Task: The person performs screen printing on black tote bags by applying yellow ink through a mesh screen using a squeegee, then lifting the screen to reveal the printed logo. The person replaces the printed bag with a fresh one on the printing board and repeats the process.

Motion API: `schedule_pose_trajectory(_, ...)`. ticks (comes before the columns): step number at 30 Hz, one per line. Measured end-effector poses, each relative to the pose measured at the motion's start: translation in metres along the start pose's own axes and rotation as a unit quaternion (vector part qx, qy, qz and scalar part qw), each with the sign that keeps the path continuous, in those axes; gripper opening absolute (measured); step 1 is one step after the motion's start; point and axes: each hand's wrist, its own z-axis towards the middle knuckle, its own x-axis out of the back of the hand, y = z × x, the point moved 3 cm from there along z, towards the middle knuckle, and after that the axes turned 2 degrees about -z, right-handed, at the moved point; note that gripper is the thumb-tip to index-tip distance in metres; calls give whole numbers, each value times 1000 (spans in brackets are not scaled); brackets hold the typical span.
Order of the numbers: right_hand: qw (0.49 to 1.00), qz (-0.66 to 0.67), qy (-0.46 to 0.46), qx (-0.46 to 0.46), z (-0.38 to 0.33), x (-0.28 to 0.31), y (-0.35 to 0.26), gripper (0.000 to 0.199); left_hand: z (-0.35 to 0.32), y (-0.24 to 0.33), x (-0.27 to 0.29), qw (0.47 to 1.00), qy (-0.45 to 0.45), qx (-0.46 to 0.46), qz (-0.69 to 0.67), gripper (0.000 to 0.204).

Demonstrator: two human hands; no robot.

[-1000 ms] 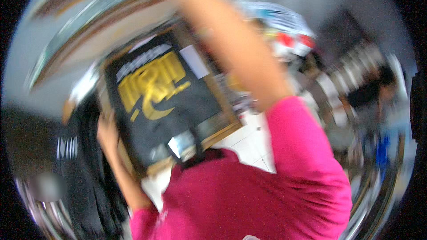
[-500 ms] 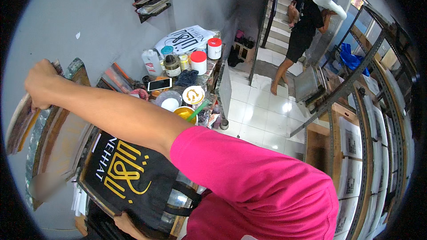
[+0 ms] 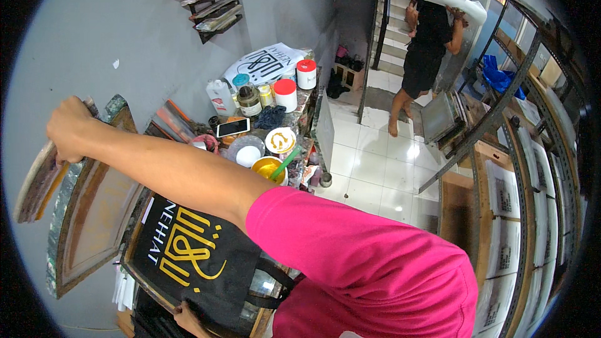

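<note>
At the far left, my right hand [image 3: 70, 128] is closed around the top of a squeegee [image 3: 39, 181] with a wooden handle and yellow ink along it; my bare right arm stretches across the view. Right beside it a printing screen [image 3: 94, 225] with a worn frame stands tilted up. Below my forearm a black tote bag [image 3: 216, 297] with gold and white print lies flat over a board [image 3: 145, 281], its handles toward me. At the near edge of the bag my left hand [image 3: 190, 322] is closed, thumb on the edge; its other fingers are partly hidden.
A cluttered bench holds a tub of yellow ink [image 3: 266, 166], a phone [image 3: 233, 127], red-lidded jars [image 3: 285, 94] and a printed white bag [image 3: 266, 62]. Metal shelving [image 3: 526, 169] with white stacks stands right. A co-worker [image 3: 426, 50] holds a white roll [image 3: 466, 7] near the stairs.
The whole view has shifted slightly, so things sit a little lower and further right. Both my hands keep their places on the squeegee and bag. The co-worker's white roll has turned.
</note>
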Motion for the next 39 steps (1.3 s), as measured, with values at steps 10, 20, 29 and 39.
schedule_pose_trajectory(10,1000,-12,11,-2,-5,2,1,41,14,-28,-7,945,-145,110,-272,18)
schedule_pose_trajectory(20,1000,4,21,-17,-9,7,0,44,11,-24,3,931,-155,114,-309,15)
schedule_pose_trajectory(29,999,6,21,-27,-8,2,-2,46,8,-14,16,927,-171,96,-320,26)
schedule_pose_trajectory(39,999,40,3,-32,-9,-2,8,51,-30,36,22,903,-189,164,-349,29)
